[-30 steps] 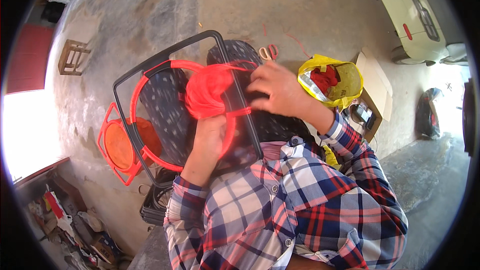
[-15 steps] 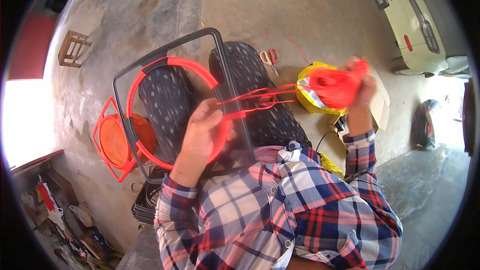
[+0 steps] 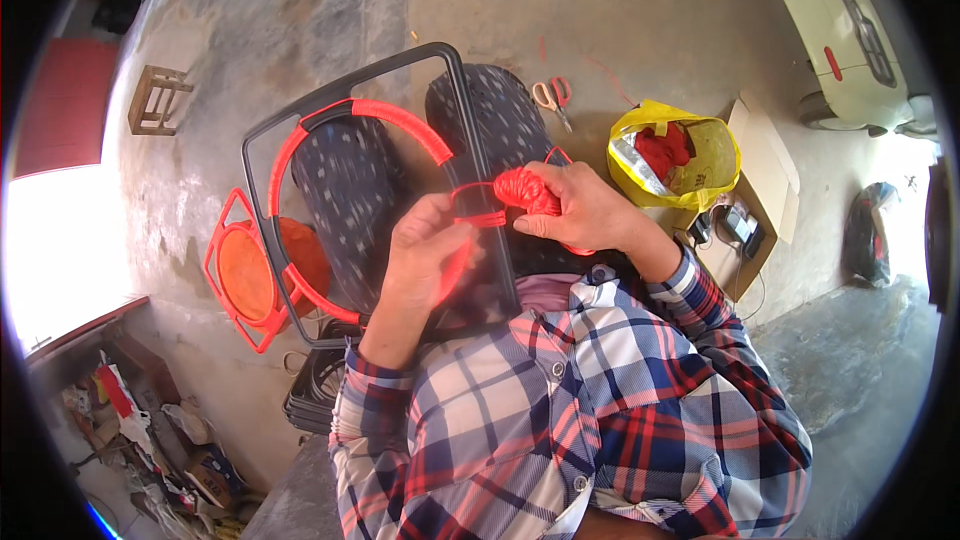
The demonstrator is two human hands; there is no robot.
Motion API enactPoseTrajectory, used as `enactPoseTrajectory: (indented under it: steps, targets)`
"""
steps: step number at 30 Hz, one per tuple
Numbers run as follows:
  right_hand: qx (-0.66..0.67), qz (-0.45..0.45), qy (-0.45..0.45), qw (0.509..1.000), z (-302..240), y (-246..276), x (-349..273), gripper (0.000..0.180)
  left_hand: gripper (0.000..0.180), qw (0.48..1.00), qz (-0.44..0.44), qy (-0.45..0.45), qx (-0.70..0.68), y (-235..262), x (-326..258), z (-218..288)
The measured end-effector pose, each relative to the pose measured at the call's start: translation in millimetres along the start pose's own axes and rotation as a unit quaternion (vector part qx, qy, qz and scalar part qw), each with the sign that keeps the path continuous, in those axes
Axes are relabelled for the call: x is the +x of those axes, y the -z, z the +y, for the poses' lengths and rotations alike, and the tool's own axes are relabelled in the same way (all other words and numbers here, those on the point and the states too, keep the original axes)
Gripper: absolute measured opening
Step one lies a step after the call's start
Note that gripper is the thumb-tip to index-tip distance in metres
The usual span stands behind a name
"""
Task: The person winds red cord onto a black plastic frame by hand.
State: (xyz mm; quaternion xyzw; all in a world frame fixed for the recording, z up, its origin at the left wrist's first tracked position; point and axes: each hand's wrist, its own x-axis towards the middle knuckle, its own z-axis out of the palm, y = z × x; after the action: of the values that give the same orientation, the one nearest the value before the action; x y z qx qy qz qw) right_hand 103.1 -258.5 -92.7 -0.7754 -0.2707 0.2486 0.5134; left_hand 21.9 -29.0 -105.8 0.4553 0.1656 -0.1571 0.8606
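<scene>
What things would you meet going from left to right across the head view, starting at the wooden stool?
Small wooden stool → orange stool frame → left hand → right hand → yellow bag → cardboard box.

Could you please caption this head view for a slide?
Right hand holds red cord bundle against black frame; left hand pinches strands.

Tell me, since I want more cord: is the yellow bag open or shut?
Open. The yellow bag gapes at the top on the floor, and red bundles show inside through its mouth.
</scene>
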Motion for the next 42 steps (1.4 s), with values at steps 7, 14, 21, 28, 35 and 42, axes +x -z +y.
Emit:
enactPoseTrajectory:
  steps: [7,14,21,28,35,42]
  targets:
    - [0.333,0.017,-0.057,0.941,1.9,7.7,-19.0,0.024,0.012,0.999,0.019,0.032,-0.007,5.7,0.8,-8.3]
    - [0.306,0.232,-0.093,0.919,33.7,80.6,-26.6,0.016,0.022,0.999,0.037,0.017,-0.037,6.6,3.7,-5.3]
    - [0.392,0.596,0.079,0.696,141.1,237.4,-138.0,0.01,0.041,0.991,-0.015,0.019,-0.13,14.1,7.6,-4.6]
    - [0.028,-0.092,-0.105,0.99,1.3,61.5,-44.6,0.043,0.039,0.992,0.006,0.003,-0.129,2.0,5.1,6.2]
    - [-0.041,-0.078,-0.008,0.996,-4.8,-0.6,14.7,0.069,0.039,0.992,0.024,0.074,-0.101,-6.9,9.7,-0.6]
    - [0.073,0.157,0.031,0.984,-6.6,4.3,30.6,0.062,0.027,0.982,0.127,-0.083,-0.109,-2.7,-1.9,-1.4]
